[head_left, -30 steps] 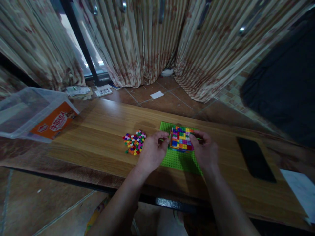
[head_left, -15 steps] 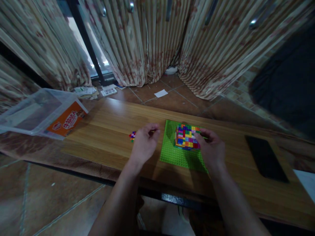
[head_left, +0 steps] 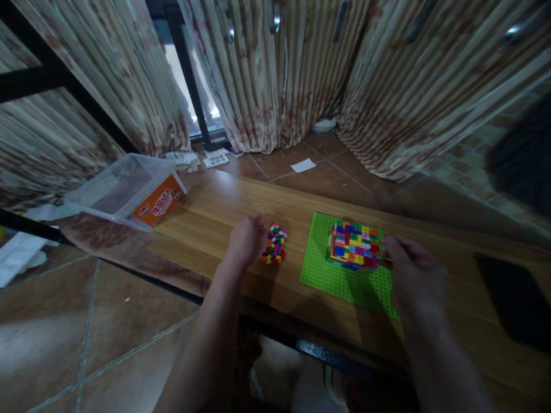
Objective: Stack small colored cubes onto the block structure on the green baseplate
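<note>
My left hand is just left of a small pile of loose toy building bricks in many colours. Its fingers are curled closed near the pile's left edge; whatever they hold, if anything, is hidden. On a green studded baseplate stands a block built of multicoloured bricks. My right hand hovers at the block's right end, over the baseplate's right edge. It is a little blurred, with thumb and forefinger slightly apart and no brick visible between them.
A clear plastic bin with an orange label stands at the table's left end. A dark flat object lies on the wooden table at right. Behind are striped curtains and papers on the tiled floor.
The view has turned left, shifting the scene rightward. My left hand has uncovered the brick pile and is now left of it. My right hand has drawn back from the block's top.
</note>
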A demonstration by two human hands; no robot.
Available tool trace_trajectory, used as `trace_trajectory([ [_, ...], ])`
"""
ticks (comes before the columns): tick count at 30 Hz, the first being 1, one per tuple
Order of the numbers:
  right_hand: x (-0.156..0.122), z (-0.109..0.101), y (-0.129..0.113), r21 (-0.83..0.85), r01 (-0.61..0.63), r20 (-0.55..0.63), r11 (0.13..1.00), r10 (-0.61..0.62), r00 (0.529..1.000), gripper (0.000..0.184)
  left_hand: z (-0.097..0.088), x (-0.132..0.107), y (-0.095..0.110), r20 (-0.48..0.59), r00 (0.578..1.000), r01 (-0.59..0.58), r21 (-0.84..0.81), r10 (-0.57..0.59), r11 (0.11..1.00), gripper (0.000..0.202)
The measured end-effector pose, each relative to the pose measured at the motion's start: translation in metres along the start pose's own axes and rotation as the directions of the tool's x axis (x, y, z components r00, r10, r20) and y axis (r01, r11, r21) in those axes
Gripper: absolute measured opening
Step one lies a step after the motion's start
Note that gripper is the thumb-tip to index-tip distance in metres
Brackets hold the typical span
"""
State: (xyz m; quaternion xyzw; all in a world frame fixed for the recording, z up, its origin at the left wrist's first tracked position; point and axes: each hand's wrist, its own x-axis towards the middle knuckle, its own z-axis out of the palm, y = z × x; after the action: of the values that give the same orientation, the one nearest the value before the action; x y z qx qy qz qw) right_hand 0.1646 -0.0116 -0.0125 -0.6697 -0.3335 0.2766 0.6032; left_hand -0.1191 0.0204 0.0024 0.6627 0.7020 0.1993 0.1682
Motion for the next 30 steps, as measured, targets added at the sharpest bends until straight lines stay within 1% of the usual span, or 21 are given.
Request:
trace_trajectory([
  [3,-0.002,0.002,-0.003,0.018,0.008,-0.004,1.000,-0.008,1.000,0.027,0.006,0.005,0.009,0.033,0.994,-0.107,0.101,0.104,0.989,0.025],
  [5,-0.003,0.002,-0.004,0.029,0.013,-0.002,1.000,-0.013,1.000,0.026,0.009,0.007,0.014,0.034,0.993,-0.115,0.128,0.111,0.985,0.021],
  [7,-0.003,0.003,-0.004,0.032,0.019,0.000,0.999,-0.019,1.000,0.024,0.011,0.007,0.019,0.030,0.995,-0.094,0.134,0.091,0.986,0.020],
  [9,-0.003,0.002,-0.003,0.045,0.024,0.005,0.999,-0.025,1.000,0.023,0.012,0.005,0.023,0.031,0.997,-0.071,0.128,0.068,0.989,0.027],
  [12,-0.002,0.001,-0.001,0.046,0.024,0.011,0.999,-0.025,1.000,0.023,0.014,-0.001,0.030,0.038,0.998,-0.052,0.132,0.047,0.990,0.046],
  [14,-0.002,0.001,-0.001,0.026,0.028,0.009,0.999,-0.028,1.000,0.023,0.016,-0.005,0.034,0.045,0.998,-0.054,0.152,0.048,0.987,0.051],
  [19,-0.002,0.000,-0.001,0.009,0.028,0.037,1.000,-0.028,0.999,0.021,0.018,-0.010,0.039,0.065,0.995,-0.081,0.186,0.070,0.979,0.026],
  [25,-0.003,0.001,-0.002,-0.004,0.008,0.029,1.000,-0.008,1.000,0.020,0.020,-0.010,0.037,0.059,0.991,-0.129,0.182,0.120,0.975,0.030],
  [28,-0.002,0.000,0.000,-0.013,0.026,0.036,1.000,-0.026,0.999,0.021,0.019,-0.010,0.037,0.056,0.988,-0.150,0.174,0.142,0.973,0.030],
  [30,-0.001,-0.002,0.001,-0.047,0.059,0.038,0.997,-0.057,0.998,0.022,0.018,-0.009,0.036,0.049,0.984,-0.178,0.143,0.173,0.973,0.031],
])
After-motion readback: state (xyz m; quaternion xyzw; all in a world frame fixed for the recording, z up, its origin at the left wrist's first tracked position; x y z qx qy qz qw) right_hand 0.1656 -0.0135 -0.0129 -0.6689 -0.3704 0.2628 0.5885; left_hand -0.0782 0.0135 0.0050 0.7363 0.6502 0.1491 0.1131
